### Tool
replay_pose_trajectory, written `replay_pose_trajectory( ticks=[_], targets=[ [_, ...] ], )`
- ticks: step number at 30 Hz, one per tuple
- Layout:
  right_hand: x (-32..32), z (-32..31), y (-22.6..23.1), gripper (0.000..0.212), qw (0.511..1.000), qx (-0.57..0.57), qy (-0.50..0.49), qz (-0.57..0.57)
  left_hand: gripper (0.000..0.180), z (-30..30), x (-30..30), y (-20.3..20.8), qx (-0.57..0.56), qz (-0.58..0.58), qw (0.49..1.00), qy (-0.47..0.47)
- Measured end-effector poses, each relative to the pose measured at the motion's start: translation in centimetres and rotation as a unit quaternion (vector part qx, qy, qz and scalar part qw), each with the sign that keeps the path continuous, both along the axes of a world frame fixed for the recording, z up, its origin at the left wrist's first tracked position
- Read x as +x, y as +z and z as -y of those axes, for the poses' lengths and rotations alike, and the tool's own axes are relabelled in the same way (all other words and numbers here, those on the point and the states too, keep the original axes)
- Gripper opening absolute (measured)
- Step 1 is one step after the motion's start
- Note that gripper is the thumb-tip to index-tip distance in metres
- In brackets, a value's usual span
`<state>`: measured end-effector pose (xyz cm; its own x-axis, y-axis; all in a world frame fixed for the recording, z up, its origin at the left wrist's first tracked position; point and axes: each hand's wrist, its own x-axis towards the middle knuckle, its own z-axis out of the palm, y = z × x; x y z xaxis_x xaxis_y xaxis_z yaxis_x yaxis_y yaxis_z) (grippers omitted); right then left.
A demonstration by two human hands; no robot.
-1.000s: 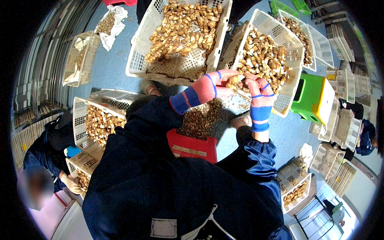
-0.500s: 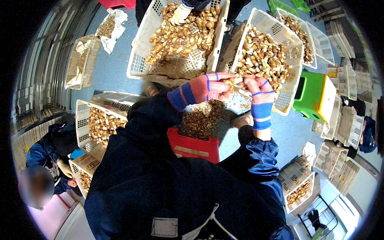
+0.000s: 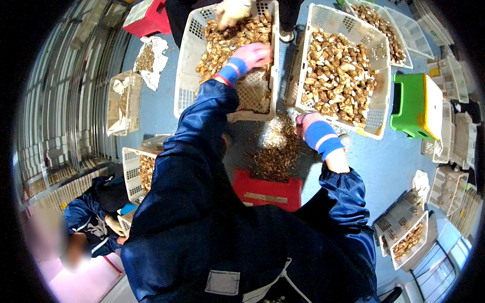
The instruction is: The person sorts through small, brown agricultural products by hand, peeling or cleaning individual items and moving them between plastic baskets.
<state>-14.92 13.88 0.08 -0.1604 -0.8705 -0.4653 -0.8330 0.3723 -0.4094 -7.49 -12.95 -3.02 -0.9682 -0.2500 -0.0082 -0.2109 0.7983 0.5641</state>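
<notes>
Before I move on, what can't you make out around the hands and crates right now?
All in the head view:
- Left hand: motion blur hides whether it holds any mushrooms.
- Right hand: its own back hides the palm and anything held there.
- Co-worker's gloved hand: blurred, cut off by the top edge.
- Lower-left crate: partly hidden behind the left sleeve.

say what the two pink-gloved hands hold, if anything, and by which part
It cannot be told: the left hand is blurred among the mushrooms, and the right hand hides its fingertips, with nothing visible in it.
</notes>
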Motion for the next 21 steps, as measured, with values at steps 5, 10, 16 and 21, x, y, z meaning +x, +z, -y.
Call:
replay_pose_trajectory(
  ticks=[5,10,16,21],
  targets=[
    [0.7,2.0,3.0,0.026,0.987,0.127,0.04,0.088,0.04,3.8,5.3,-11.4,-0.062,0.299,0.932,0.197],
    [-0.3,1.2,-1.7,0.02,0.987,0.134,0.012,0.084,0.047,-0.6,2.6,-15.4,-0.187,0.316,0.887,0.281],
    [0.6,2.9,2.0,0.025,0.993,0.098,0.017,0.066,0.038,4.1,9.3,-16.9,-0.044,0.258,0.913,0.311],
    [-1.1,1.9,0.9,0.017,0.988,-0.133,-0.077,0.028,0.041,-1.7,7.2,-2.7,0.48,-0.003,0.87,0.113]
  ],
)
